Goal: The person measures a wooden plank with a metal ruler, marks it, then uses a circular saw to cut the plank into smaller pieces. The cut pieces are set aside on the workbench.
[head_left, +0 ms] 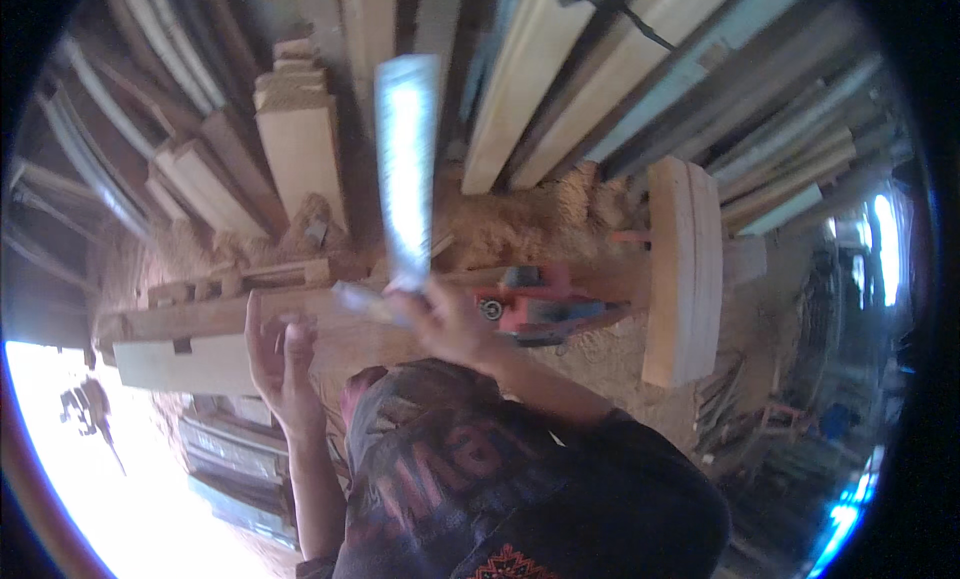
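Observation:
My right hand (447, 322) is closed round the corner end of a try square (405, 169), in front of my chest. Its wide shiny metal blade points away from me, and a shorter arm juts out to the left; both are smeared by motion. My left hand (285, 357) is held up with fingers apart and nothing in it, above the pale wooden beam (185, 366). A dark rectangular notch shows in that beam. Just right of my right hand, a red and dark electric planer (548, 309) lies on the wood, partly hidden by my forearm.
Stacked planks (300, 149) and long boards (545, 79) lie across the far side. Wood shavings (500, 229) are heaped between them and the bench. A thick block of boards (683, 279) stands at the right. More timber (235, 449) lies at the lower left.

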Demonstrator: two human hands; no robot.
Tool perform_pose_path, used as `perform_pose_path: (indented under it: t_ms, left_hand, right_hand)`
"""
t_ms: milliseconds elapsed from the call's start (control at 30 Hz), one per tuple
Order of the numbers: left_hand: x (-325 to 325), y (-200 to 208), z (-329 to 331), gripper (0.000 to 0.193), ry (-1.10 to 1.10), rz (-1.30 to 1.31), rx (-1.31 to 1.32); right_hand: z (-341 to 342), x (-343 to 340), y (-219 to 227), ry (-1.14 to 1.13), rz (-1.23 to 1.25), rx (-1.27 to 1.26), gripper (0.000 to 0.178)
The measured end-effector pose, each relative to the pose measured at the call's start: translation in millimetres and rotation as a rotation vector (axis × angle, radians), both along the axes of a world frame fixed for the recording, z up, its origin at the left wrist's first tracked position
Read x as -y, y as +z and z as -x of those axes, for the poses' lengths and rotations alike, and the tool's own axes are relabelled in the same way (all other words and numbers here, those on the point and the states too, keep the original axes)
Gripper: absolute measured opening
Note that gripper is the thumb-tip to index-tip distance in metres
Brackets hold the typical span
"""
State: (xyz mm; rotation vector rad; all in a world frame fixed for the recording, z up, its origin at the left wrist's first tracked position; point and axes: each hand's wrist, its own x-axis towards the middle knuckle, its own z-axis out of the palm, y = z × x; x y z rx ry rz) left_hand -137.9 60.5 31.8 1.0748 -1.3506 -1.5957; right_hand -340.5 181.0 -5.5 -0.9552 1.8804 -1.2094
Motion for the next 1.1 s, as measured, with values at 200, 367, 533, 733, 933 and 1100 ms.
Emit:
perform_pose_path:
  t_ms: [200,367,533,733,933,1100]
  left_hand:
    - [-1,-42,-36,0.059,0.021,-0.085,0.115]
    - [-8,-72,-86,0.055,0.094,-0.132,0.24]
    - [-16,-92,-109,0.049,0.202,-0.203,0.325]
    - [-50,-109,-125,0.035,0.262,-0.312,0.153]
    - [-78,-137,-139,0.032,0.406,-0.405,0.072]
    - [-104,-179,-135,0.036,0.49,-0.445,0.099]
  right_hand:
    - [183,-177,4,-0.96,0.154,-0.254,0.043]
    - [343,-426,-89,-1.471,0.104,-0.192,0.038]
    - [394,-599,-132,-1.05,-0.614,-0.093,0.051]
    - [412,-519,-91,-0.937,-0.864,-0.35,0.052]
    - [386,-376,0,-0.881,-1.03,-1.216,0.053]
    - [283,-130,1,-0.354,-0.358,-0.898,0.056]
